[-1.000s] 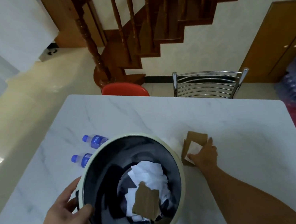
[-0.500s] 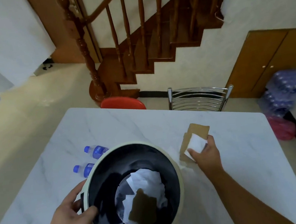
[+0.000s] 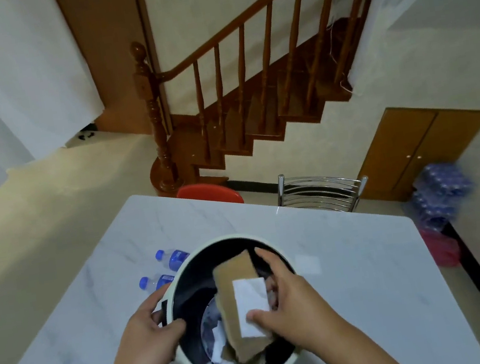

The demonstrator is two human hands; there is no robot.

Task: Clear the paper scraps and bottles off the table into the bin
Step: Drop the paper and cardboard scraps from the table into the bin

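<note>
My left hand (image 3: 144,333) grips the near-left rim of the round bin (image 3: 183,271), which has a pale rim and a dark inside. My right hand (image 3: 294,304) holds a brown cardboard scrap (image 3: 235,271) and a white paper scrap (image 3: 250,300) together over the bin's mouth. More white and brown scraps lie at the bottom of the bin (image 3: 215,335). Two small clear bottles with blue caps and labels lie on the white marble table (image 3: 353,258) just left of the bin: one farther (image 3: 172,256), one nearer (image 3: 154,282), both partly hidden by the rim.
A red stool (image 3: 209,193) and a chrome chair (image 3: 320,194) stand at the table's far edge. A wooden staircase (image 3: 251,102) rises behind. A wrapped pack of bottles (image 3: 440,195) and a pink bag (image 3: 440,248) sit on the floor at right.
My right hand has lifted the brown and white scraps off the table and carried them left over the bin. My left hand keeps its grip on the rim. The view tilted up.
</note>
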